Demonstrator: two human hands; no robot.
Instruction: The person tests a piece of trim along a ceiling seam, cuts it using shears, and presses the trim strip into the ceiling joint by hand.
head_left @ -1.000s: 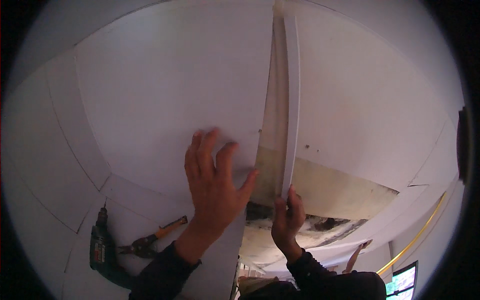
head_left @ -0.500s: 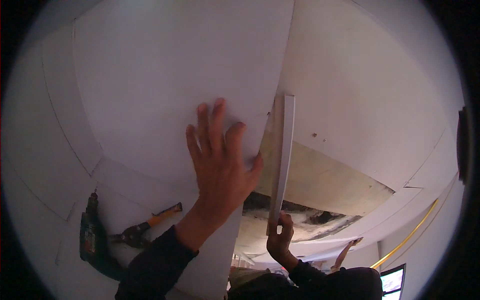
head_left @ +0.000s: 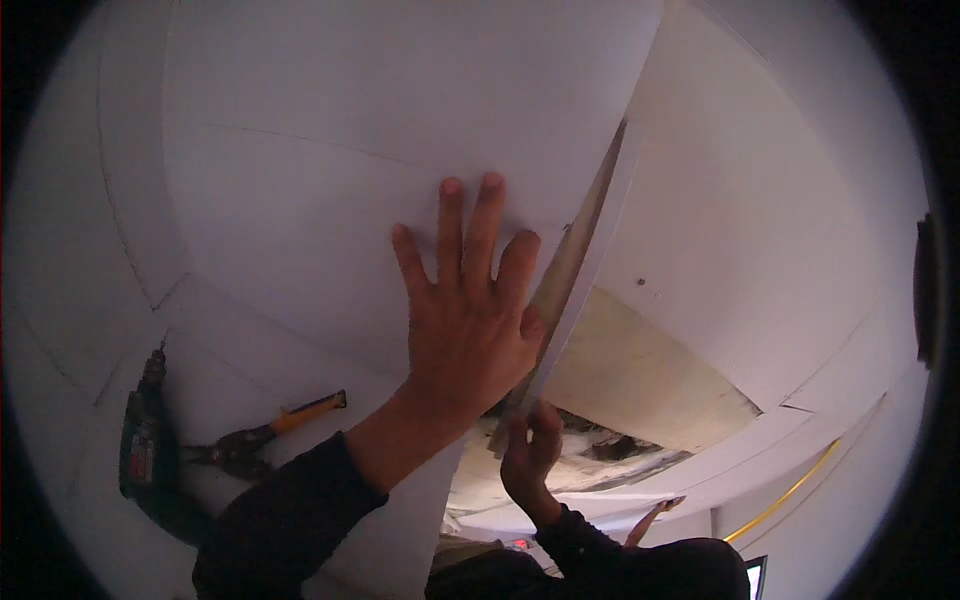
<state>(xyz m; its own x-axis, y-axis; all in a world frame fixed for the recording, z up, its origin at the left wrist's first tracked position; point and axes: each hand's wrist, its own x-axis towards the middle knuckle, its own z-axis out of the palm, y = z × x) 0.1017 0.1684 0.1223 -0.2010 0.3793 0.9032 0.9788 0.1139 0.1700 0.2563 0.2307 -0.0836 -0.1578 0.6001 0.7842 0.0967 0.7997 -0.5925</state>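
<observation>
My left hand (head_left: 465, 310) lies with fingers spread, palm down on a large white board (head_left: 330, 200). A long, thin white angled strip (head_left: 590, 240) runs along the board's right edge, its far end touching or very near that edge. My right hand (head_left: 532, 465) pinches the strip's near end between thumb and fingers. Left of my left forearm lie a green drill (head_left: 145, 450) with a bit fitted, a dark plier-like tool (head_left: 240, 452) and an orange-yellow handled tool (head_left: 308, 411), perhaps a utility knife.
Beyond the strip is a pale panel (head_left: 740, 240) with small holes, and below it a beige section (head_left: 650, 365) with a dark, ragged opening (head_left: 610, 445). Another person's hand (head_left: 662, 510) reaches up further off. A yellow band (head_left: 785, 495) hangs at the right, above a lit screen (head_left: 756, 578).
The strip has tilted, its far end swinging right and up along the board's edge. My right hand has shifted slightly left. My left hand has slid right, its fingers flatter.
</observation>
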